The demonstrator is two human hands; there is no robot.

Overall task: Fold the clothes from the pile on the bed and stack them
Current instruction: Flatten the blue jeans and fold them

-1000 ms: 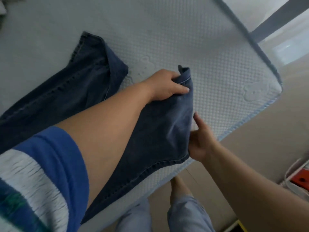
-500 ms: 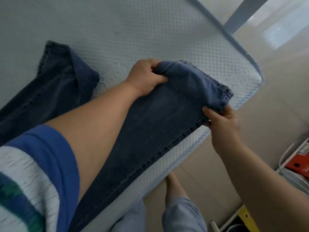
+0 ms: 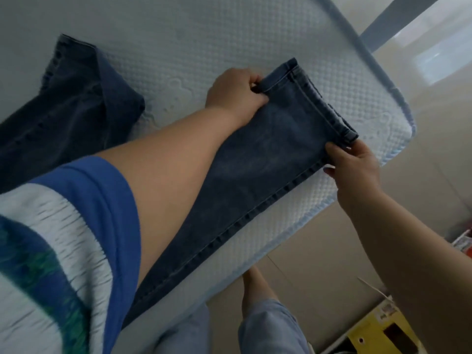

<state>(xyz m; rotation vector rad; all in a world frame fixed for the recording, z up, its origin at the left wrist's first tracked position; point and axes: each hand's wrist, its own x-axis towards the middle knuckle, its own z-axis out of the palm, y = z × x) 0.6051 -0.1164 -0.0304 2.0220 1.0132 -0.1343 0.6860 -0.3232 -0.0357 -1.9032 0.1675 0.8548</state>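
A pair of dark blue jeans [image 3: 270, 154] lies across the white quilted mattress [image 3: 204, 42], its leg stretched flat toward the bed's near corner. My left hand [image 3: 235, 94] grips the far corner of the leg hem, fingers curled round the edge. My right hand [image 3: 355, 167] pinches the near corner of the same hem at the mattress edge. The hem runs straight between both hands. The upper part of the jeans [image 3: 71, 103] lies rumpled at the left, partly hidden behind my left arm.
The mattress corner [image 3: 406, 129] lies just right of the hem, with bare tan floor [image 3: 319, 251] beyond it. My legs [image 3: 265, 323] stand against the bed's near edge. A yellow box [image 3: 375, 325] and a red and white item [image 3: 463, 241] sit on the floor at the right.
Both hands pulled the jeans leg out from a bunched fold and spread it flat toward the mattress corner. The hem now lies straight and taut between them.
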